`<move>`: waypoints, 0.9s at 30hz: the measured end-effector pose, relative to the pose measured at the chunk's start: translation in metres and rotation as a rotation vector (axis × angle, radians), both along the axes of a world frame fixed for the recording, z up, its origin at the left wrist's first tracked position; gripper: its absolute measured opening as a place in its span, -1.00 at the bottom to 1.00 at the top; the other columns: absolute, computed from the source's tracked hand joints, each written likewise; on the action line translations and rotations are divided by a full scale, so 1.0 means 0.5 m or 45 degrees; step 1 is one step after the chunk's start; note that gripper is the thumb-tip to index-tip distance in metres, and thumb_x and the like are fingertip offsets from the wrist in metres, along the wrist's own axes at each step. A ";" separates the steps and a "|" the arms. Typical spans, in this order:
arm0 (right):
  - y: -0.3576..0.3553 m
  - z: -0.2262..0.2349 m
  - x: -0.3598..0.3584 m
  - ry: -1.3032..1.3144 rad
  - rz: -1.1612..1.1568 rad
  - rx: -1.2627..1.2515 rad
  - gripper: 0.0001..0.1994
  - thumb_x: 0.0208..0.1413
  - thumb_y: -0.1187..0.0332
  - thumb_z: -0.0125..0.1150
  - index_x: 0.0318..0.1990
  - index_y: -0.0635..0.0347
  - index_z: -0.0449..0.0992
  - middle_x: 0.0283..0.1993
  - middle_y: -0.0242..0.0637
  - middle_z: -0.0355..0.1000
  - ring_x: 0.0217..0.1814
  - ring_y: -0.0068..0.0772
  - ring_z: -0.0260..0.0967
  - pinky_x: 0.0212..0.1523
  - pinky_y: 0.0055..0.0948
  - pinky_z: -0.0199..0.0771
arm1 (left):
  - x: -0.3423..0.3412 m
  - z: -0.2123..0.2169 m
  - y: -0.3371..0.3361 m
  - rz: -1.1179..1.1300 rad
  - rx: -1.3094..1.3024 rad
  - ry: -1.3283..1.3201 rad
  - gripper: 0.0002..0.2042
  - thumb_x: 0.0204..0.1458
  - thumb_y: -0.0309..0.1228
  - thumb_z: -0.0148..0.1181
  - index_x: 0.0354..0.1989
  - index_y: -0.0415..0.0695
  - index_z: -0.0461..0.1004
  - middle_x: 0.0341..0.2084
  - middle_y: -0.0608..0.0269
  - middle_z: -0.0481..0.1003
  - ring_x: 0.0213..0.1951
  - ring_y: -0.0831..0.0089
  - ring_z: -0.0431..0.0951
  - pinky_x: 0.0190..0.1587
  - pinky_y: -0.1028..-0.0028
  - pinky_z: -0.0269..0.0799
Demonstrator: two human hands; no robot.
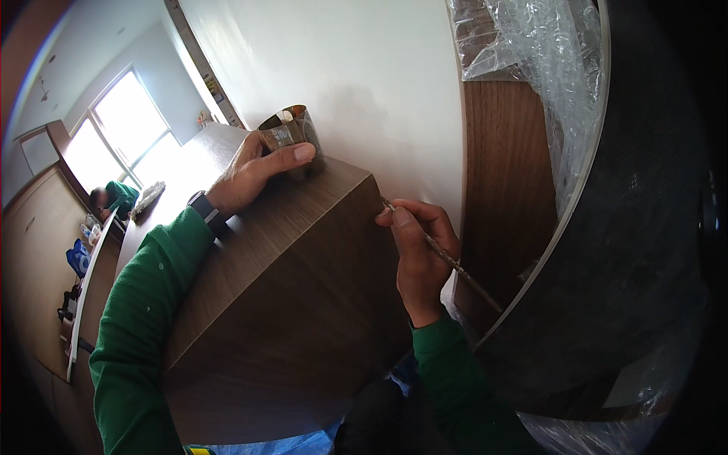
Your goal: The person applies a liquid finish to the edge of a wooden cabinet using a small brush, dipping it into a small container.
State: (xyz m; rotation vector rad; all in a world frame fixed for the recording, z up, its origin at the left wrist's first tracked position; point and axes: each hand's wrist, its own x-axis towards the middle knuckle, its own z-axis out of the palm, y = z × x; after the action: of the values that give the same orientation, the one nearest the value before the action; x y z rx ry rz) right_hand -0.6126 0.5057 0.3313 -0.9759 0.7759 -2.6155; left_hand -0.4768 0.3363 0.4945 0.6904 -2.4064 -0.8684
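Note:
A brown wood-grain cabinet [288,318] stands in front of me, its far right corner close to a white wall. On its top, near that wall, my left hand [258,167] is wrapped around a small stained cup [309,129]. A dark watch [208,212] circles my left wrist. My right hand [422,246] pinches a thin paintbrush [466,277] between thumb and fingers. The brush's tip meets the cabinet's edge just below the corner; the hand partly covers it. The cup's contents cannot be made out.
Clear plastic wrap [557,83] hangs over a brown wood panel [504,159] at the right. Blue sheeting [296,441] lies below the cabinet. At the far left, a person in a green top [121,199] leans near a window [125,121]. A blue bag [78,258] sits on a shelf.

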 end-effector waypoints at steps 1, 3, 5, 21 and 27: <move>0.005 0.005 0.000 0.011 0.005 0.014 -0.89 0.26 0.47 0.18 -0.13 0.32 0.54 -0.26 -0.24 0.56 -0.19 -0.48 0.56 -0.08 -0.50 0.52 | 0.001 -0.001 -0.005 0.026 -0.016 0.001 0.00 -0.13 0.26 0.37 0.17 -0.51 0.28 -0.06 -0.13 0.49 0.06 0.21 0.49 0.22 0.38 0.33; 0.009 0.006 -0.002 0.030 0.009 0.040 -0.89 0.26 0.47 0.18 -0.13 0.32 0.54 -0.25 -0.24 0.56 -0.18 -0.49 0.56 -0.09 -0.50 0.52 | -0.005 0.013 0.024 -0.049 0.031 -0.026 0.05 -0.14 0.28 0.37 0.19 -0.55 0.22 -0.04 -0.19 0.47 0.06 0.16 0.49 0.23 0.36 0.32; 0.009 0.002 -0.005 0.048 0.007 0.065 -0.88 0.27 0.46 0.18 -0.13 0.32 0.54 -0.25 -0.25 0.56 -0.18 -0.48 0.56 -0.09 -0.50 0.51 | -0.009 0.009 0.032 -0.050 0.042 -0.015 0.08 -0.15 0.29 0.37 0.20 -0.57 0.19 -0.03 -0.22 0.46 0.06 0.14 0.50 0.24 0.35 0.32; 0.009 0.002 -0.007 0.066 0.027 0.027 -0.89 0.27 0.47 0.17 -0.14 0.33 0.53 -0.24 -0.24 0.55 -0.18 -0.48 0.56 -0.07 -0.50 0.51 | -0.003 0.005 0.016 -0.001 0.029 0.013 0.05 -0.16 0.28 0.38 0.19 -0.54 0.23 -0.03 -0.18 0.47 0.07 0.18 0.49 0.23 0.36 0.31; 0.007 0.003 -0.009 0.035 0.005 -0.003 -0.88 0.27 0.46 0.18 -0.14 0.32 0.54 -0.25 -0.24 0.55 -0.17 -0.48 0.56 -0.07 -0.50 0.50 | -0.003 0.003 0.017 -0.002 0.046 0.020 -0.01 -0.15 0.26 0.39 0.17 -0.48 0.30 -0.04 -0.10 0.49 0.06 0.23 0.48 0.22 0.36 0.32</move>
State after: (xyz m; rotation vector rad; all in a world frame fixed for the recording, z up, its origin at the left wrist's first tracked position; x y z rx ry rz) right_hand -0.6171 0.5093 0.3328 -1.0146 0.7772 -2.6055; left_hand -0.4781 0.3448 0.4959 0.6926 -2.3828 -0.9167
